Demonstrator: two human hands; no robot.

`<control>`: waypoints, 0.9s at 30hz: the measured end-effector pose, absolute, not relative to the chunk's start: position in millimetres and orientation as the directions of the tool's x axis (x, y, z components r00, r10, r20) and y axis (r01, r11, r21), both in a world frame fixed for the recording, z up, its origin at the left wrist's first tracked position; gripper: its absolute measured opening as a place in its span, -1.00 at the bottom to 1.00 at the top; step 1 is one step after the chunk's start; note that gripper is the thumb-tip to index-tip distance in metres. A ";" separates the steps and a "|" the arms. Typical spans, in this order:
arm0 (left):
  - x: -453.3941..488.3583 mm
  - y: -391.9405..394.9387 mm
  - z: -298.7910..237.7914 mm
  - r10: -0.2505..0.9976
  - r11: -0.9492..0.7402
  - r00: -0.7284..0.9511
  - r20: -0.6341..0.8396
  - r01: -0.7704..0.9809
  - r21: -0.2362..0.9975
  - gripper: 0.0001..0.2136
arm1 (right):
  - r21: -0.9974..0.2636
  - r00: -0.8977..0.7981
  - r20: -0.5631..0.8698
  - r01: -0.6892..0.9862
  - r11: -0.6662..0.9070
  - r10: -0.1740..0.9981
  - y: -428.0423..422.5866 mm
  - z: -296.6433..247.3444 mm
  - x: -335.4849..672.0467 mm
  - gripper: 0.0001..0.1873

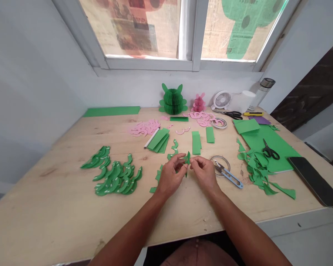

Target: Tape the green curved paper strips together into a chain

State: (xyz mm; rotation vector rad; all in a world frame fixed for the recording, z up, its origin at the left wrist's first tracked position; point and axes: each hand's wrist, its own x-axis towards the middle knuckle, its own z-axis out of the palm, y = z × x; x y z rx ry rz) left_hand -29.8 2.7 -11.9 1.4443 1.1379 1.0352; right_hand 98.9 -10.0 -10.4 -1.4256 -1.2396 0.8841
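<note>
Over the middle of the wooden table [58, 207], my left hand [170, 175] and my right hand [205, 173] meet at a small curved green paper cutout [187, 159]. Both pinch it with thumb and fingertips, the left from the left side, the right from the right. The piece stands on edge between them, a little above the tabletop. A few more green cutouts [158, 175] lie under and beside my left hand. Just right of my right hand lie small thread snips [228, 173] with a blue handle, across a roll of clear tape [219, 162].
Rows of curved green cutouts [113, 175] lie at the left. Folded green strips [159, 140], pink cutouts [144, 128], a green paper figure [172, 99], a pink one [199, 103] and a fan [221, 99] sit behind. Green scraps [259, 171], black scissors [270, 151] and a phone [315, 180] are at the right.
</note>
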 end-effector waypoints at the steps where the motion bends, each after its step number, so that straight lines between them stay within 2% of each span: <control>1: -30.0 2.8 -12.2 0.980 -0.069 0.193 0.044 0.124 0.990 -0.64 | -0.970 0.206 0.082 0.242 0.031 0.975 -10.0 -10.0 98.8 -0.70; 9: -31.1 5.8 -17.2 0.982 -0.027 0.185 0.031 -0.025 0.999 -0.67 | -0.967 0.197 0.073 0.253 0.021 0.978 -9.5 -12.1 98.8 -0.70; 14: -28.8 8.4 -11.0 0.987 0.079 0.152 -0.057 -0.143 0.987 -0.72 | -0.968 0.174 0.063 0.250 0.017 0.983 -9.9 -11.7 99.0 -0.69; 27: -32.1 6.7 2.4 0.979 0.145 0.165 -0.116 -0.170 0.975 -0.75 | -0.960 0.157 0.062 0.279 0.015 0.986 -11.7 -6.1 100.1 -0.68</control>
